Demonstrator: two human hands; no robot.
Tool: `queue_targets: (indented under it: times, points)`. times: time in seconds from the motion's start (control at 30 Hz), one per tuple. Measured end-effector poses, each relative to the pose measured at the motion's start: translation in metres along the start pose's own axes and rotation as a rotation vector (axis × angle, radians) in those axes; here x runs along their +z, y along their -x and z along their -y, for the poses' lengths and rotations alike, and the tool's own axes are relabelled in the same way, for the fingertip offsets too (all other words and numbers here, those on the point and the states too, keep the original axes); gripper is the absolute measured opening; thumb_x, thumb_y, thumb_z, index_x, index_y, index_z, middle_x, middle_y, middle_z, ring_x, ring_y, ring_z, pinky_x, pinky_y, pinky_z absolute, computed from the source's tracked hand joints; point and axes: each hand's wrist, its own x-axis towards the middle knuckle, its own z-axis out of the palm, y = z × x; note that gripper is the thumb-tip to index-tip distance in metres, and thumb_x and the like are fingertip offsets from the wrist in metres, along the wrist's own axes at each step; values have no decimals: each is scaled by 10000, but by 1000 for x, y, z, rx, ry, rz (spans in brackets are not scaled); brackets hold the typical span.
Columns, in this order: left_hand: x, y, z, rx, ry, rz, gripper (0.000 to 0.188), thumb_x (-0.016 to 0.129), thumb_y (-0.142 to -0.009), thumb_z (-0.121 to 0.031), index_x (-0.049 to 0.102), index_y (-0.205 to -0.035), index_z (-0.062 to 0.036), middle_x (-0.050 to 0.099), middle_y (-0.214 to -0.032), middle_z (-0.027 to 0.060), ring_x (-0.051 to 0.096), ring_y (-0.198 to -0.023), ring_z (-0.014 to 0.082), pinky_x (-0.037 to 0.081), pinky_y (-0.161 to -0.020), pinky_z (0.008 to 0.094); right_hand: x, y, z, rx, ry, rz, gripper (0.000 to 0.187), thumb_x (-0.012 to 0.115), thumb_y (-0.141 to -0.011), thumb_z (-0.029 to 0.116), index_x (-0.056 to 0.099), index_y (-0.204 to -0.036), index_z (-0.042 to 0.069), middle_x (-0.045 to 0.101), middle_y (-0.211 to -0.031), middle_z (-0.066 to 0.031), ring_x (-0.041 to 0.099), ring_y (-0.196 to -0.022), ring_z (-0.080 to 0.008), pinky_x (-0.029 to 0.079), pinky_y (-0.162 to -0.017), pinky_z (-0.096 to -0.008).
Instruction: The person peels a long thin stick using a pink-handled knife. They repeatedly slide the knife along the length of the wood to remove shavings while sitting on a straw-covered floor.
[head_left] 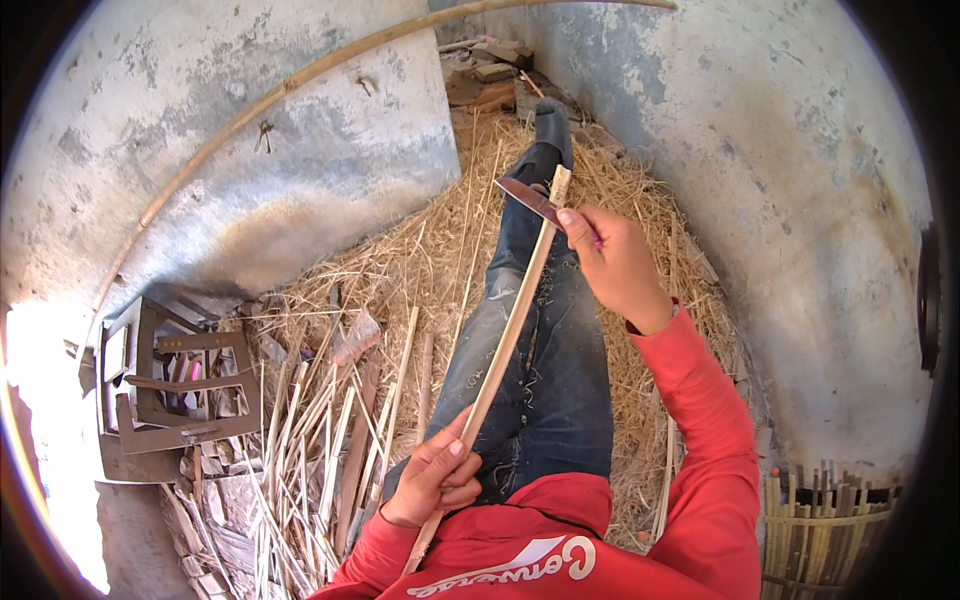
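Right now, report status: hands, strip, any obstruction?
Left hand grips strip low. Right hand holds knife on its top end. Nothing blocks the strip.

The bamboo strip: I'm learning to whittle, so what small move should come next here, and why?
Probably draw the knife down along the bamboo strip: the right hand sets the blade at its far end, while the left hand grips the near end.

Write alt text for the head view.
A seated person's left hand grips a long bamboo strip near its lower end while the right hand presses a knife to its top. Straw and more split strips cover the floor.
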Motion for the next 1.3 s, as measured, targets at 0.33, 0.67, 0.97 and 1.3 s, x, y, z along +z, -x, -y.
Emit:
queue_targets:
  times: [0.33,0.67,0.97,1.3]
  points:
    - [7,-1,9,13,-6,66,486,404,-1108,-162,371,-1583,-256,262,-674,-53,208,-539,58,248,-469,201,12,21,-2,64,-15,70,415,525,-1065,341,691,-884,7,572,-619,-206,568,-539,-395,420,-513,-452]
    - [0,-8,3,-4,-67,-51,466,432,-1102,-252,387,-1563,-301,269,-632,-51,218,-436,41,239,-393,208,32,79,31,23,-30,310,447,510,-1055,358,638,-765,44,594,-608,-225,605,-586,-465,466,-541,-548]
    - [-4,-7,-1,18,32,-33,419,428,-1106,-250,454,-1517,-328,284,-650,-44,227,-458,49,218,-405,196,21,70,52,-20,-108,315,446,504,-1061,359,668,-802,36,583,-607,-222,593,-562,-447,449,-521,-508]
    - [2,-2,4,63,-33,34,460,414,-1107,-161,430,-1549,-289,270,-674,-49,230,-527,57,250,-456,197,3,-11,2,6,125,13,504,498,-1077,360,621,-767,-19,512,-574,-197,513,-489,-357,393,-502,-448]
